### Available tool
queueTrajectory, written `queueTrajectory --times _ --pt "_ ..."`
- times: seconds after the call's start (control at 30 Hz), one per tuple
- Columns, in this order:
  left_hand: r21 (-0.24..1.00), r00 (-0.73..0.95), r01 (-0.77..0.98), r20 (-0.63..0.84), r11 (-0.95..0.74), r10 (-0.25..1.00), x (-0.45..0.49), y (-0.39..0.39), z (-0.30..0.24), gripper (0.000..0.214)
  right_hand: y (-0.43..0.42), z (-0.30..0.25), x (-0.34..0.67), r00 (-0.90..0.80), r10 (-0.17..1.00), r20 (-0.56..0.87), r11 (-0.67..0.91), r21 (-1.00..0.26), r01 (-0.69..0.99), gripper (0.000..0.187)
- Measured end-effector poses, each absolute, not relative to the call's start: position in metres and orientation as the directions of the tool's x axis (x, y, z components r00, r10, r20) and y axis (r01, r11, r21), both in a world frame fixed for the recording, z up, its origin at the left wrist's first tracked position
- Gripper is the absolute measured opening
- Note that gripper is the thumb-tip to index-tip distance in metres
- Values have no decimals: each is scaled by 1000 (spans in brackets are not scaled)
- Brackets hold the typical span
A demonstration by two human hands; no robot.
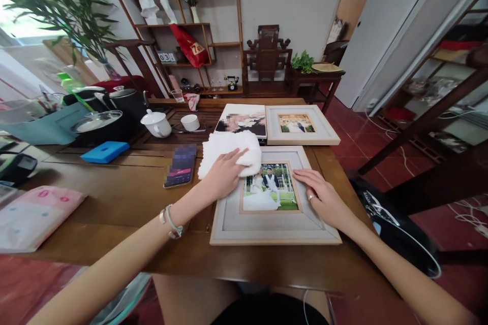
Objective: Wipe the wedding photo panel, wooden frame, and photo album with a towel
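Note:
A pale picture frame (pixel 276 236) lies flat at the table's front edge, with a photo (pixel 271 190) of a couple outdoors in its middle. My left hand (pixel 224 175) rests on a fluffy white cloth (pixel 217 150), its fingers stretched out and a little apart. That cloth covers the frame's upper left corner and reaches onto the table; what lies under it is hidden. On the frame's right side, my right hand (pixel 322 197) lies with straight fingers, the tips at the edge of the photo. Nothing shows in its grasp.
Behind are a second frame (pixel 324 132) and a large print (pixel 242 121). Left of the cloth lies a phone (pixel 180 165). Farther left are a blue box (pixel 105 152), a lidded white cup (pixel 156 124), a small bowl (pixel 190 122), a glass-lidded pot (pixel 99 124) and a pink-white packet (pixel 40 216).

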State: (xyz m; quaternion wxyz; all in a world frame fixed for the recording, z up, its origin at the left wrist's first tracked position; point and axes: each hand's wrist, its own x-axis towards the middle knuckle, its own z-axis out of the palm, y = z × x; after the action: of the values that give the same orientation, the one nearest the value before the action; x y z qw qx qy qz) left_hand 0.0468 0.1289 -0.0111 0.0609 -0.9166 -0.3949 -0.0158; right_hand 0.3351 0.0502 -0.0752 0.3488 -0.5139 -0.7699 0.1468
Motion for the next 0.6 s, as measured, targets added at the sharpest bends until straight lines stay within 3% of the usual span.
queueTrajectory --times 0.17,0.27,0.37,0.5,0.6 --pt "-127 686 686 -216 -716 695 55 42 10 36 50 -76 335 -233 893 384 429 -577 695 59" --pt "-2 764 602 -287 -798 577 55 -11 17 31 50 -76 335 -235 896 378 425 -572 701 58" --pt "82 818 563 -200 -823 540 51 -29 14 27 50 -77 335 -225 897 380 421 -576 701 59" --pt "38 752 659 -52 -752 657 45 1 -2 38 49 -76 334 -215 897 387 419 -586 694 59" --pt "19 747 664 24 -748 664 42 43 -15 46 48 -76 333 -210 896 392 420 -592 688 57"
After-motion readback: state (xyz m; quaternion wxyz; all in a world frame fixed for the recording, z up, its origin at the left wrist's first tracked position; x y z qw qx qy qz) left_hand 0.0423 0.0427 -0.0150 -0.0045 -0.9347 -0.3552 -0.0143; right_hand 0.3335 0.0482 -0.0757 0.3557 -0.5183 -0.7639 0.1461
